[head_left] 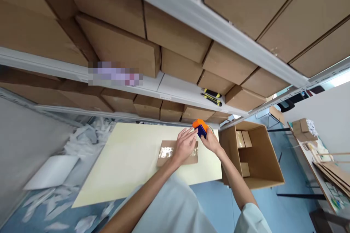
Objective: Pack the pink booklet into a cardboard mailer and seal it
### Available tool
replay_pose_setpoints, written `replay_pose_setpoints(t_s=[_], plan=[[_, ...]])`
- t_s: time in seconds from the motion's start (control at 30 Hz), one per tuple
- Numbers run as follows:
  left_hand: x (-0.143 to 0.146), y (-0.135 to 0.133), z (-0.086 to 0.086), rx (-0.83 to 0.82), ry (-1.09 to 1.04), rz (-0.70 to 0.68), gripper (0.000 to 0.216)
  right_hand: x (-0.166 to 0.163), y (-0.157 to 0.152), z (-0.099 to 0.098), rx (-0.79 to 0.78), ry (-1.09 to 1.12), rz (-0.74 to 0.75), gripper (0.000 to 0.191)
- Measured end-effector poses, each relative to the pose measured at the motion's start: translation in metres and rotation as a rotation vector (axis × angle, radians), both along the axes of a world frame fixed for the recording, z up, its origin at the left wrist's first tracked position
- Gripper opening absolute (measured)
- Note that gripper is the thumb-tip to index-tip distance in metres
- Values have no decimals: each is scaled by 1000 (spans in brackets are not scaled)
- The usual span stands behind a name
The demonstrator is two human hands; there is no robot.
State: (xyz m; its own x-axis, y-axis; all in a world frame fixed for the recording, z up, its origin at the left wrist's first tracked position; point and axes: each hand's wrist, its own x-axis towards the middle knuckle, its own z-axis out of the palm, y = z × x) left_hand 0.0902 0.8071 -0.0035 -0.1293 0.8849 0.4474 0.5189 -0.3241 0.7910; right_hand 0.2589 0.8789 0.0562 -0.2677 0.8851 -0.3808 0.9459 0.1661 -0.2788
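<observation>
A small brown cardboard box (164,156) lies on the pale yellow tabletop (123,164), with a shiny strip of clear tape (166,151) along its upper face. My left hand (184,145) is over the right part of the box, its fingers stretched out. Whether it presses on the box is hard to tell. Just right of its fingertips, my right hand (210,141) grips an orange and dark blue tape dispenser (201,127), held above the box's far right corner. My right fingers are partly hidden behind the dispenser.
A large open carton (262,167) with several small boxes inside stands right of the table. Shelves (180,91) of cardboard boxes rise behind it, with black and yellow utility knives (212,96) on one. Crumpled white paper (84,138) lies at left. A side table (308,153) is far right.
</observation>
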Motion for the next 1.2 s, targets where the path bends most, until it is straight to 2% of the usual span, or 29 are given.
replay_pose_setpoints(t_s=[0.2, 0.3, 0.43, 0.53, 0.7, 0.87, 0.97, 1.03, 1.13, 1.2], plan=[[-44, 49, 30, 75, 22, 78, 50, -79, 64, 52, 334, 158, 290, 45], [-61, 79, 38, 57, 48, 132, 64, -121, 91, 71, 420, 81, 312, 43], [-73, 107, 45, -17, 64, 193, 79, -167, 120, 91, 441, -42, 300, 39], [-75, 106, 43, 2, 57, 228, 73, -183, 138, 95, 419, -77, 295, 36], [-79, 83, 25, 19, 17, 266, 68, -190, 155, 85, 388, -119, 267, 37], [-86, 58, 5, -55, 13, 261, 68, -181, 150, 80, 455, -74, 236, 55], [-100, 23, -26, -139, 4, 284, 67, -153, 121, 56, 584, 58, 197, 64], [-112, -11, -56, -255, -14, 338, 69, -123, 85, 22, 643, 171, 166, 65], [-120, -66, -99, -498, -59, 424, 77, -76, 11, -44, 512, 215, 93, 65], [-115, -94, -117, -631, -94, 447, 84, -51, -38, -85, 358, 182, -6, 68]])
